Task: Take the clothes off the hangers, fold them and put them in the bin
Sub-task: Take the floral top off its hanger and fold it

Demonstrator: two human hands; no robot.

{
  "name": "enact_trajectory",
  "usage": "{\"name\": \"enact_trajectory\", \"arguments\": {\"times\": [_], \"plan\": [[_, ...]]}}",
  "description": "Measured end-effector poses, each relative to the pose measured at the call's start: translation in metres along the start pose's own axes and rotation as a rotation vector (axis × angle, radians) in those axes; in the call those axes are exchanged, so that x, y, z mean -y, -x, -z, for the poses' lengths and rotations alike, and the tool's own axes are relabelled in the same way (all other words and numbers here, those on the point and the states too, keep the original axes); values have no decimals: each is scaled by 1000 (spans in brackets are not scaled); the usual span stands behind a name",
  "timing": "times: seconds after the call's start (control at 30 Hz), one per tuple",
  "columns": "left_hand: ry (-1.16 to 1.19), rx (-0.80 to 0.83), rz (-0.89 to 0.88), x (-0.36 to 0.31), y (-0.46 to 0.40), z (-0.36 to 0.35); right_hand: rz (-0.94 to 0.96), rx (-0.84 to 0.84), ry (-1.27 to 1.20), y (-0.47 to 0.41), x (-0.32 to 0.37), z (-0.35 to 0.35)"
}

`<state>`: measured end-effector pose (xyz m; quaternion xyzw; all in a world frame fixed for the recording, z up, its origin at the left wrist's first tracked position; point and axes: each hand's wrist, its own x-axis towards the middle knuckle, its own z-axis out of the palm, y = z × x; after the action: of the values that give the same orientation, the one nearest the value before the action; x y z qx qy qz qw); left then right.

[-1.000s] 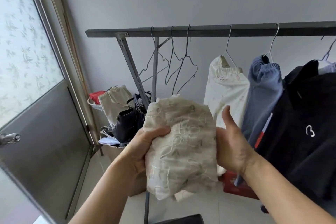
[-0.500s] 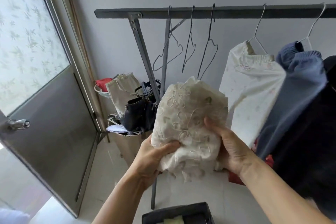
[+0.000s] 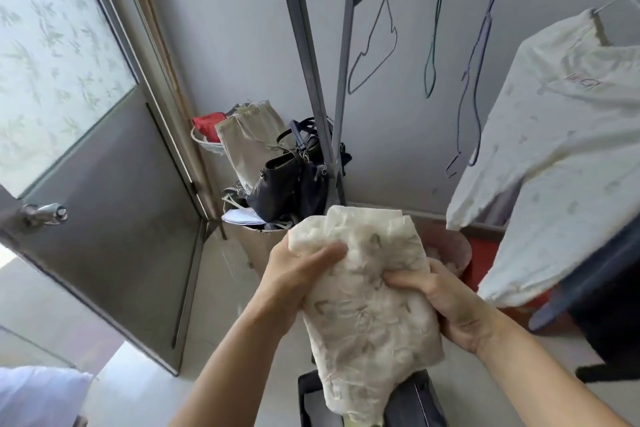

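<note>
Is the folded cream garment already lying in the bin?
No, both hands, left and right, hold the garment above the dark bin.

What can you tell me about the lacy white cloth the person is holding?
The folded cloth is cream-white and looks thin and lacy, with stitched swirls and faint greenish marks. It is bunched into a rough, crumpled bundle of several layers, hanging lengthwise. The left hand grips its upper left side, and the right hand grips its right edge, fingers curled in. Its lower end hangs just over the dark bin below.
</note>
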<state>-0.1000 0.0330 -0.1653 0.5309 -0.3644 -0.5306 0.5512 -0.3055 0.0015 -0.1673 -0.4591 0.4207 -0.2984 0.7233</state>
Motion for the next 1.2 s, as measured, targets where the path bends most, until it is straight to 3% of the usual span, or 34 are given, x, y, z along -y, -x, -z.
{"name": "enact_trajectory", "arguments": {"times": [0.07, 0.17, 0.23, 0.37, 0.67, 0.8, 1.1, 1.2], "plan": [[-10, -185, 3, 13, -9, 2, -21, -21, -19, -8, -10, -2], [-41, -283, 14, 38, -24, 10, -50, -80, -75, -25, -29, -1], [38, -206, 71, 54, -31, 18, -61, -113, -115, -38, -41, 1], [153, 152, 158, 92, -32, 33, -96, -176, -192, -70, -62, 10], [-159, -15, 39, 178, -69, 31, -75, -149, -127, -141, -142, 45], [-314, -17, 97, 235, -92, 32, -25, -211, -42, -170, -192, 65], [-18, -78, 460, 378, -125, 52, -263, -202, -23, -224, -312, 119], [-16, -70, 540, 444, -126, 58, -341, -197, -30, -236, -370, 137]]}}
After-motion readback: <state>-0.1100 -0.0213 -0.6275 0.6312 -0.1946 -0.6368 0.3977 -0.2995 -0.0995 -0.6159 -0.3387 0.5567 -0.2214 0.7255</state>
